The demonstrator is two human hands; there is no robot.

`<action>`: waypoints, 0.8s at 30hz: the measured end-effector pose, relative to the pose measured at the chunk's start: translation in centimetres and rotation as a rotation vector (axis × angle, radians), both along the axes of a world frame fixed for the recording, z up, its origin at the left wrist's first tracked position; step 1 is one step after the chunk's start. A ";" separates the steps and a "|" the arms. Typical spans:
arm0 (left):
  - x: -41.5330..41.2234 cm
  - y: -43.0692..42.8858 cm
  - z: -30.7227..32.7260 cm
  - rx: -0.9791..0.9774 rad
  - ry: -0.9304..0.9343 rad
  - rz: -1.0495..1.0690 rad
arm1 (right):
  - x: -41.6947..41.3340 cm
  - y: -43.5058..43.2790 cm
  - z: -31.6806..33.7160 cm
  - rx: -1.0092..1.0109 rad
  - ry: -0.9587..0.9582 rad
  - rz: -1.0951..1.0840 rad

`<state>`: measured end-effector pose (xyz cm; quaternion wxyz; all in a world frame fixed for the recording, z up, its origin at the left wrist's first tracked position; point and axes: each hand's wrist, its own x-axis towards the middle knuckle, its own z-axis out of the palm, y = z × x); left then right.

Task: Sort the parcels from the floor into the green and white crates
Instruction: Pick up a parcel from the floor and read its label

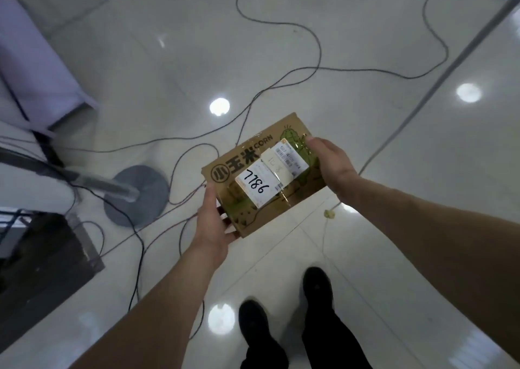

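A brown cardboard parcel sits between the left hand and right hand, above the white tiled floor; a grey round stand base lies to its left.

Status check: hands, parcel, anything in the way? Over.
Left hand and right hand both gripping corn parcel, held above floor. Label reads 7186. Cables loop across floor ahead.

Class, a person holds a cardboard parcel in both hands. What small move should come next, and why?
Probably turn with the parcel to bring a crate into view. The left hand and right hand grip it at opposite ends, clear of the floor, its 7186 label faces up, and no crate shows.
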<state>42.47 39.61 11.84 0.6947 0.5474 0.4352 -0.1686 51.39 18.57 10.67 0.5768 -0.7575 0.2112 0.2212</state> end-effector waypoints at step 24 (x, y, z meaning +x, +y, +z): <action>-12.4 -43.5 31.0 -0.227 -0.442 -1.402 | -39.9 -37.1 33.8 -0.425 -0.209 -1.335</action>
